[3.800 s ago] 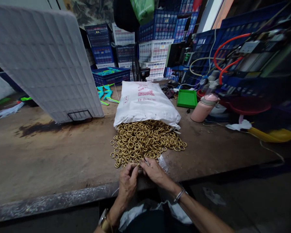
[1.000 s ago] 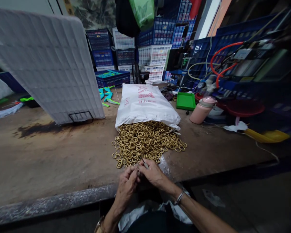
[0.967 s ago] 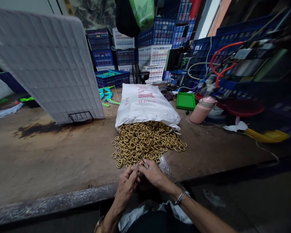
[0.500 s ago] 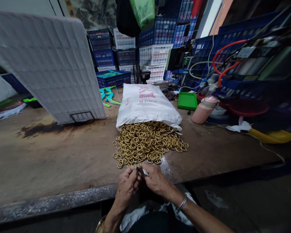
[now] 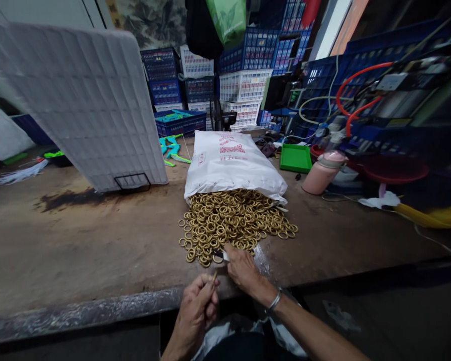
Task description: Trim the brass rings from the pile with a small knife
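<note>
My left hand (image 5: 200,301), just over the table's front edge, is closed with a brass-coloured ring (image 5: 214,276) pinched edge-on between thumb and forefinger. My right hand (image 5: 244,268) is at the near edge of a heap of similar rings (image 5: 225,218). Its fingers are closed round a small knife (image 5: 225,255) with a pale handle, and the dark blade points left over a loose ring. The heap spills from the open mouth of a white sack (image 5: 233,168) with red print, which lies on the table. Part of the knife's handle is hidden by my fingers.
The wooden table (image 5: 108,240) has a tall pale padded panel (image 5: 108,110) on its left. Right of the sack are a green tray (image 5: 295,158) and a pink bottle (image 5: 323,173). Stacked crates (image 5: 244,85) stand behind, and a machine with orange hoses (image 5: 340,93) is at right.
My hands have moved apart. The right has gone forward with the knife to the rings, while the left has drawn back slightly, holding a ring. The view has shifted a little.
</note>
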Available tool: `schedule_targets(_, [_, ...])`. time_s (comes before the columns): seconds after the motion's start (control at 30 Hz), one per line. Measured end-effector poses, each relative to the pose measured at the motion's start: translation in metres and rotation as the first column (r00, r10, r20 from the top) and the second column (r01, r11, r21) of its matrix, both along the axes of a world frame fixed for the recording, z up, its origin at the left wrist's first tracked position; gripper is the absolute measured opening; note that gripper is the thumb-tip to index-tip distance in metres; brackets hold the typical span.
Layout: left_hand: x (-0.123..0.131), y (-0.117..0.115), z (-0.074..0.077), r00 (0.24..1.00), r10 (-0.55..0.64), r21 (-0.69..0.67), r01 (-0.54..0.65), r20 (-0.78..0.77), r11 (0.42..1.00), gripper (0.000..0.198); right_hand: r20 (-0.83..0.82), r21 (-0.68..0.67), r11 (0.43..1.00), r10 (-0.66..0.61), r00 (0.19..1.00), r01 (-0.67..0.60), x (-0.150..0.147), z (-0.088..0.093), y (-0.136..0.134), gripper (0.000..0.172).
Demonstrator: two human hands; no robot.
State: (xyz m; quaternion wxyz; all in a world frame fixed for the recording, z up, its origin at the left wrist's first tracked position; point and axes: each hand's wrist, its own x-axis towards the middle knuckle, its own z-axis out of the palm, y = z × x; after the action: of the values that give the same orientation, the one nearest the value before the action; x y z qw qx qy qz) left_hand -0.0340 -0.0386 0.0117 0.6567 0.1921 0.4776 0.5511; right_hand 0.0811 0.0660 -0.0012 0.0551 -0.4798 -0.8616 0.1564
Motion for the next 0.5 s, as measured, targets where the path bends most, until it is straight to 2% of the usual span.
schedule_targets(0.1, [-0.003, -0.003, -0.003, 0.995, 0.038, -0.047, -0.034, 0.088, 0.998, 0.030, -0.063, 0.069, 0.995, 0.069, 0.996, -0.065, -0.011, 0.008, 0.005, 0.026])
schedule_targets(0.2, [-0.007, 0.000, -0.007, 0.991, 0.096, -0.051, -0.091, 0.097, 0.995, 0.032, -0.076, 0.104, 0.991, 0.087, 0.993, -0.079, -0.031, 0.014, 0.007, 0.025])
schedule_targets(0.33, [-0.012, 0.001, -0.009, 0.982, 0.146, -0.018, -0.145, 0.121, 0.989, 0.031, -0.010, 0.110, 0.991, 0.081, 0.997, -0.079, -0.056, 0.017, 0.011, 0.022])
schedule_targets(0.5, [-0.021, 0.001, -0.010, 0.941, 0.169, -0.108, -0.143, 0.294, 0.984, 0.029, -0.008, 0.092, 0.992, 0.085, 0.996, -0.084, -0.065, 0.016, 0.017, 0.020])
